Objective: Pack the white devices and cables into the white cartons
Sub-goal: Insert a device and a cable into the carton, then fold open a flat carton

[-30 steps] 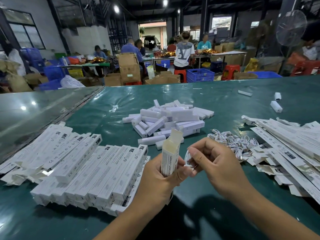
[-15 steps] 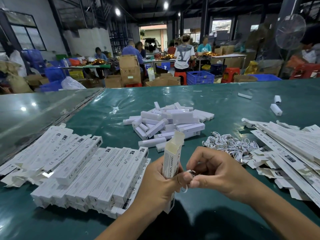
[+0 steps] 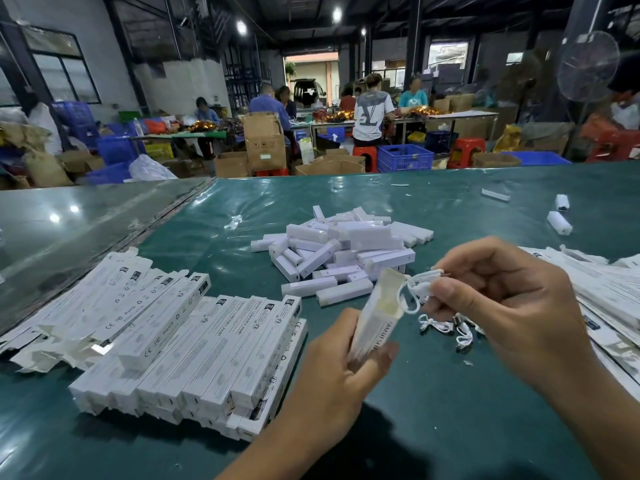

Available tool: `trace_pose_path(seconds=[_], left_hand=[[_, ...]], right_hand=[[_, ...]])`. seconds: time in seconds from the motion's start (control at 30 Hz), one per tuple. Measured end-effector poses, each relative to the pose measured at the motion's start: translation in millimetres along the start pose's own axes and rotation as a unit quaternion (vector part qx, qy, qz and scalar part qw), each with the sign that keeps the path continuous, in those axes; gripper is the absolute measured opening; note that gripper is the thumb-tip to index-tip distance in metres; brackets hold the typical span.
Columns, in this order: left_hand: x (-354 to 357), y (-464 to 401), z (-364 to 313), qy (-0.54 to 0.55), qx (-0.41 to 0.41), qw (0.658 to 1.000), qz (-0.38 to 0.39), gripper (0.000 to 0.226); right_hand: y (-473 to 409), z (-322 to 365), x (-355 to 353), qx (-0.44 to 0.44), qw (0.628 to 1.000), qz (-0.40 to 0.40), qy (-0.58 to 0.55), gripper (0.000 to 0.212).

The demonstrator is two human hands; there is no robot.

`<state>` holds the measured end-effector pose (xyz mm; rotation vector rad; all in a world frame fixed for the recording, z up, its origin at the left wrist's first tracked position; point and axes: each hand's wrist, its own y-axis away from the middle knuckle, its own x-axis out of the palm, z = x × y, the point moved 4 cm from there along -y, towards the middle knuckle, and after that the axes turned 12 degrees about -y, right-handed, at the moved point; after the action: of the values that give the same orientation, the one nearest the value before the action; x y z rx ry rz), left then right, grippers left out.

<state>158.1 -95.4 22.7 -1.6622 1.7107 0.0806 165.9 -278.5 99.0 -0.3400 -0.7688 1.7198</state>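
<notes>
My left hand [image 3: 341, 372] grips a long white carton [image 3: 377, 315], tilted with its open top end toward the right. My right hand [image 3: 502, 299] pinches a coiled white cable [image 3: 415, 289] right at the carton's open mouth. A heap of white devices [image 3: 343, 251] lies on the green table beyond my hands. More coiled cables [image 3: 450, 329] lie under my right hand, mostly hidden by it.
Closed white cartons [image 3: 194, 344] lie in rows at the left. Flat unfolded cartons [image 3: 609, 292] are stacked at the right. Loose devices [image 3: 559, 222] sit at the far right of the green table [image 3: 433, 427]. People work at tables in the background.
The carton has tilted to the right in my left hand. My right hand has lifted the cable from beside the carton's middle up to its open mouth.
</notes>
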Motion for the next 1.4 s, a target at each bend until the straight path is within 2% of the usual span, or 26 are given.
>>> trace_pose_path(seconds=[0.03, 0.1, 0.2, 0.3, 0.5, 0.63, 0.7, 0.87, 1.0, 1.2, 1.33, 1.4], left_hand=[[1.5, 0.5, -1.3, -0.012, 0.01, 1.0, 0.004, 0.033], [3.8, 0.4, -3.0, -0.026, 0.024, 0.999, 0.008, 0.029], [5.6, 0.2, -2.9, -0.026, 0.027, 0.999, 0.005, 0.031], [5.5, 0.1, -2.0, -0.012, 0.027, 1.0, 0.003, 0.031], [4.3, -0.5, -2.9, -0.002, 0.035, 0.999, -0.006, 0.03], [3.6, -0.1, -2.4, 0.009, 0.031, 0.999, -0.011, 0.036], [3.2, 0.0, -2.6, 0.008, 0.036, 0.999, -0.011, 0.036], [3.4, 0.0, -3.7, 0.004, 0.04, 0.999, 0.002, 0.026], [4.0, 0.9, -3.4, -0.005, 0.04, 0.999, 0.006, 0.026], [5.1, 0.9, -2.8, -0.015, 0.039, 0.999, 0.006, 0.022], [5.2, 0.7, -3.0, -0.008, 0.038, 0.999, 0.009, 0.019], [5.1, 1.4, -3.9, -0.023, 0.044, 0.999, 0.009, 0.02]], right_hand=[[1.4, 3.3, 1.1, -0.004, 1.0, 0.006, 0.022, 0.033], [3.0, 6.7, 1.6, -0.021, 0.996, 0.021, 0.082, 0.023], [3.4, 10.7, 5.2, -0.056, 0.979, 0.06, 0.189, 0.013], [3.4, 15.4, 6.1, -0.092, 0.961, 0.073, 0.249, 0.01], [2.8, 16.6, -1.1, -0.06, 0.977, 0.059, 0.194, 0.009], [1.8, 17.3, -6.4, -0.037, 0.984, 0.045, 0.167, 0.02], [1.7, 18.5, -4.8, -0.036, 0.982, 0.059, 0.177, 0.015], [3.4, 17.9, 5.4, -0.089, 0.95, 0.091, 0.284, 0.009], [4.6, 17.8, 6.9, -0.116, 0.922, 0.1, 0.355, 0.005], [6.4, 16.5, 13.9, -0.122, 0.903, 0.113, 0.396, 0.005], [8.5, 14.0, 15.0, -0.076, 0.935, 0.064, 0.341, 0.01], [10.0, 12.5, 18.4, -0.061, 0.941, 0.08, 0.323, 0.009]])
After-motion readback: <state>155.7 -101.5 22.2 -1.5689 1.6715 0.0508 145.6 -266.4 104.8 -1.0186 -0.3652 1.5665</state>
